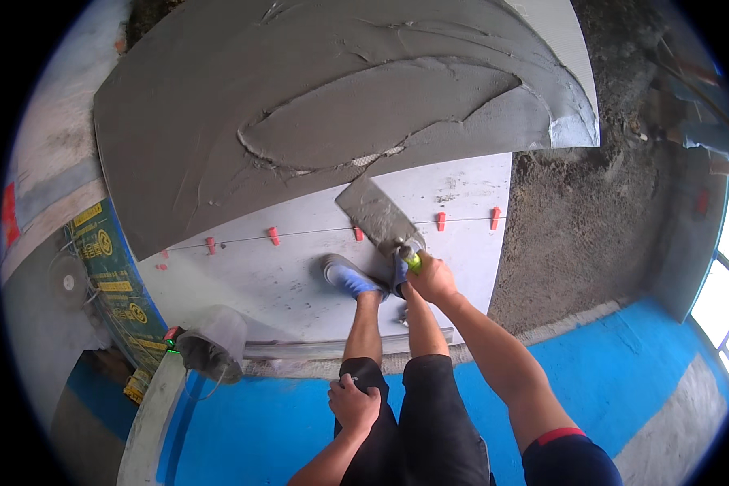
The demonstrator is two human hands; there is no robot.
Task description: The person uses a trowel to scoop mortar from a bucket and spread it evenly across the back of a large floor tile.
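My right hand (434, 281) is closed around the green handle of a flat rectangular plastering trowel (374, 207). Grey mortar coats its blade, whose far corner lies close to the front edge of a mortar-covered slab (186, 154). An oval ridge of spread mortar (364, 117) marks that slab, and a patch of pale textured surface shows at the ridge's near side. My left hand (354, 405) rests on my left knee with its fingers curled; whether anything is inside them is hidden. My feet in blue shoes (350, 276) stand on pale laid tile (292, 279).
Red levelling wedges (274, 236) line the tile joint. A mortar-stained bucket (223, 336) stands at the left, beside a small device with a green light (172, 338). Rough sandy ground (579, 235) lies at the right. Blue-coated floor (275, 429) stretches behind my feet.
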